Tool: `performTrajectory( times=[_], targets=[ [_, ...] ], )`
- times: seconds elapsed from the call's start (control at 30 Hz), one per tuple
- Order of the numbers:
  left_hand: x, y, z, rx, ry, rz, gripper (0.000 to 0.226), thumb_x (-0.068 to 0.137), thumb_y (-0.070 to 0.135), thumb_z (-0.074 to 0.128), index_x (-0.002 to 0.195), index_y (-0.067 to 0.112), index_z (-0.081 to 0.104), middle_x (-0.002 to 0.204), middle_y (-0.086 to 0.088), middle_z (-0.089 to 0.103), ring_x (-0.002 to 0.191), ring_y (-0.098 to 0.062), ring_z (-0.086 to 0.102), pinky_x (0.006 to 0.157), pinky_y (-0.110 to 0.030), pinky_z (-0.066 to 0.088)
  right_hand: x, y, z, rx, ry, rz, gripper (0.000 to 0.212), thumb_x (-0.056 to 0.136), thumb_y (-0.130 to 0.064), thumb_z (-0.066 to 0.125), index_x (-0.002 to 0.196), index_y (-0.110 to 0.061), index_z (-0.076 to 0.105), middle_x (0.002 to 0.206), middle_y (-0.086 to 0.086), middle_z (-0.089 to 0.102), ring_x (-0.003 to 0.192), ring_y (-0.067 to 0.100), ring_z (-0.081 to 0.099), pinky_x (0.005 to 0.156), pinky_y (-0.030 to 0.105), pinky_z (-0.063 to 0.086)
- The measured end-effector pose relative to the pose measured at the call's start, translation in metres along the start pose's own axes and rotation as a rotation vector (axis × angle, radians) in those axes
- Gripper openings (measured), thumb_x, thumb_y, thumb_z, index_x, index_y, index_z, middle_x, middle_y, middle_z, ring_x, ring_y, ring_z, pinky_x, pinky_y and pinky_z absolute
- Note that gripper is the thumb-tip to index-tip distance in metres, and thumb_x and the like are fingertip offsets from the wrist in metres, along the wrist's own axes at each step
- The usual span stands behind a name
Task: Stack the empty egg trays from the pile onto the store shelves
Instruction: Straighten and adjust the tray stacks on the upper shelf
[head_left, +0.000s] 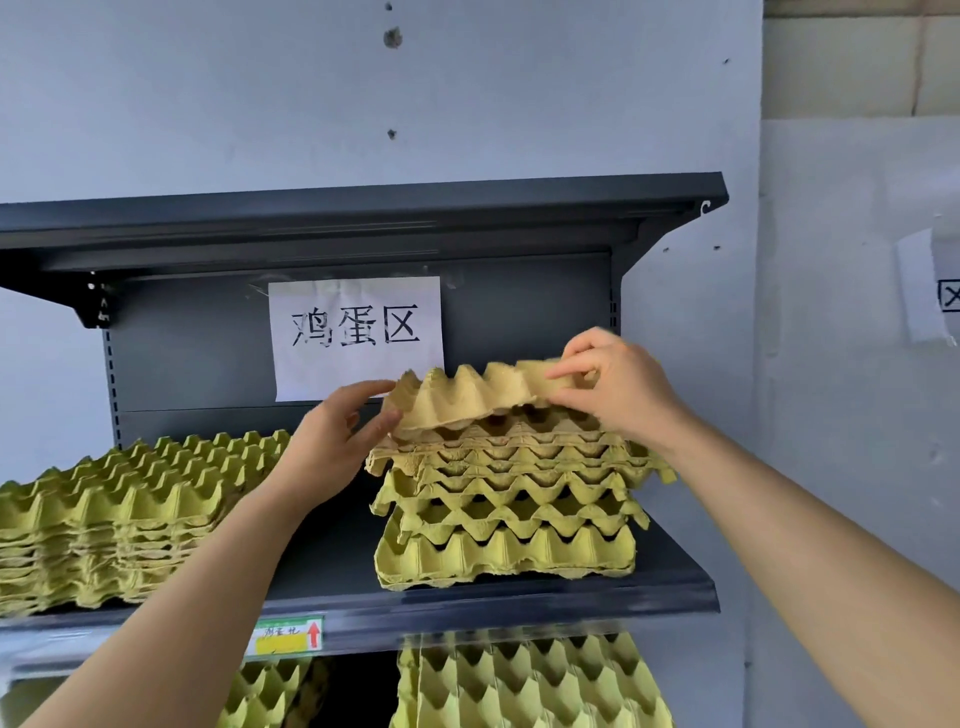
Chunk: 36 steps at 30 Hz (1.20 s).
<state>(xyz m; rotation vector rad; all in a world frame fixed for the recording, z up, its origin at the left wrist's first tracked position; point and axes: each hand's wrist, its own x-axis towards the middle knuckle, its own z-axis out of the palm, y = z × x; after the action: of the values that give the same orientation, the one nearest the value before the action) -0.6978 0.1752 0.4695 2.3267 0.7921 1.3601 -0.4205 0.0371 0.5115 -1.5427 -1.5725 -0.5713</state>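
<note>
A tan cardboard egg tray (467, 395) sits tilted on top of a stack of yellow-green egg trays (509, 514) on the right half of the dark grey shelf (493, 597). My left hand (337, 436) grips the tray's left edge, thumb underneath. My right hand (613, 384) pinches its right far corner from above. The tray's left side is raised a little off the stack. A second, lower stack of egg trays (119, 514) stands on the left of the same shelf.
A white paper sign (358, 338) hangs on the shelf's back panel behind the stack. The upper shelf (363, 213) overhangs above. More egg trays (530, 686) fill the shelf below. A price label (285, 636) is on the shelf's front edge. A white wall is at the right.
</note>
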Motion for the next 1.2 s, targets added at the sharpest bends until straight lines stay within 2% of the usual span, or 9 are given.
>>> performTrajectory(
  times=[0.1, 0.23, 0.37, 0.5, 0.67, 0.77, 0.93, 1.03, 1.2],
  targets=[
    [0.001, -0.014, 0.016, 0.06, -0.016, -0.015, 0.037, 0.093, 0.034, 0.062, 0.128, 0.023, 0.061, 0.114, 0.001, 0.067, 0.106, -0.018, 0.065, 0.085, -0.028, 0.051, -0.005, -0.003, 0.014, -0.073, -0.02, 0.015, 0.025, 0.077, -0.04, 0.076, 0.101, -0.035, 0.073, 0.11, -0.016, 0.06, 0.094, 0.007, 0.055, 0.081, 0.035, 0.046],
    [0.003, -0.011, 0.023, 0.067, -0.014, 0.006, 0.057, 0.066, 0.05, 0.081, 0.118, 0.035, 0.061, 0.103, 0.013, 0.062, 0.084, -0.002, 0.062, 0.069, -0.009, 0.044, -0.006, 0.003, 0.012, -0.055, -0.036, 0.024, 0.02, 0.074, -0.039, 0.078, 0.093, -0.032, 0.074, 0.106, -0.015, 0.059, 0.093, 0.008, 0.056, 0.081, 0.036, 0.048],
    [0.012, -0.013, 0.019, -0.009, 0.06, 0.041, 0.049, 0.062, 0.049, 0.077, 0.106, 0.03, 0.064, 0.097, 0.006, 0.068, 0.087, -0.013, 0.067, 0.077, -0.027, 0.055, -0.014, 0.011, 0.01, 0.004, -0.07, 0.004, 0.03, 0.072, -0.033, 0.081, 0.1, -0.03, 0.072, 0.107, -0.018, 0.056, 0.097, 0.007, 0.056, 0.085, 0.031, 0.047],
    [0.011, -0.024, 0.019, -0.014, 0.029, 0.02, 0.044, 0.062, 0.047, 0.077, 0.1, 0.027, 0.067, 0.101, 0.0, 0.07, 0.091, -0.025, 0.067, 0.085, -0.047, 0.055, -0.019, 0.024, 0.006, 0.005, -0.077, -0.001, 0.044, 0.072, -0.035, 0.081, 0.113, -0.023, 0.07, 0.123, -0.007, 0.061, 0.117, 0.013, 0.054, 0.104, 0.036, 0.04],
    [0.005, -0.028, 0.024, 0.024, 0.003, 0.07, 0.044, 0.067, 0.049, 0.072, 0.107, 0.029, 0.064, 0.111, 0.007, 0.064, 0.094, -0.016, 0.064, 0.084, -0.027, 0.052, -0.024, 0.034, 0.008, -0.028, -0.191, 0.039, 0.045, 0.079, -0.034, 0.076, 0.12, -0.019, 0.066, 0.131, -0.004, 0.057, 0.123, 0.011, 0.049, 0.108, 0.03, 0.033],
    [0.005, -0.026, 0.024, 0.108, 0.006, 0.12, 0.052, 0.075, 0.039, 0.074, 0.123, 0.02, 0.065, 0.119, 0.004, 0.06, 0.097, -0.012, 0.058, 0.083, -0.013, 0.042, -0.022, 0.03, 0.007, -0.045, -0.174, 0.058, 0.044, 0.077, -0.033, 0.077, 0.118, -0.018, 0.067, 0.127, -0.004, 0.058, 0.12, 0.012, 0.05, 0.106, 0.032, 0.034],
    [0.01, -0.025, 0.017, 0.107, 0.137, 0.168, 0.046, 0.077, 0.028, 0.078, 0.12, 0.018, 0.068, 0.119, 0.01, 0.055, 0.091, -0.009, 0.056, 0.072, -0.001, 0.038, -0.018, 0.025, 0.01, 0.014, -0.078, 0.049, 0.044, 0.076, -0.031, 0.078, 0.117, -0.019, 0.067, 0.124, -0.009, 0.058, 0.117, 0.01, 0.05, 0.103, 0.031, 0.036],
    [0.011, -0.029, 0.015, 0.13, 0.113, 0.132, 0.047, 0.079, 0.028, 0.076, 0.124, 0.018, 0.066, 0.121, 0.009, 0.054, 0.1, -0.01, 0.054, 0.079, -0.004, 0.037, -0.012, 0.023, 0.012, 0.003, -0.135, 0.043, 0.044, 0.078, -0.033, 0.076, 0.119, -0.02, 0.066, 0.125, -0.009, 0.057, 0.12, 0.011, 0.048, 0.104, 0.032, 0.035],
    [0.008, -0.035, 0.019, 0.103, 0.075, 0.107, 0.048, 0.083, 0.029, 0.073, 0.128, 0.017, 0.063, 0.126, 0.007, 0.052, 0.109, -0.017, 0.056, 0.091, -0.026, 0.042, -0.008, 0.025, 0.013, -0.013, -0.162, 0.035, 0.044, 0.079, -0.034, 0.075, 0.119, -0.021, 0.066, 0.126, -0.007, 0.056, 0.122, 0.011, 0.046, 0.101, 0.027, 0.031]
  ],
)
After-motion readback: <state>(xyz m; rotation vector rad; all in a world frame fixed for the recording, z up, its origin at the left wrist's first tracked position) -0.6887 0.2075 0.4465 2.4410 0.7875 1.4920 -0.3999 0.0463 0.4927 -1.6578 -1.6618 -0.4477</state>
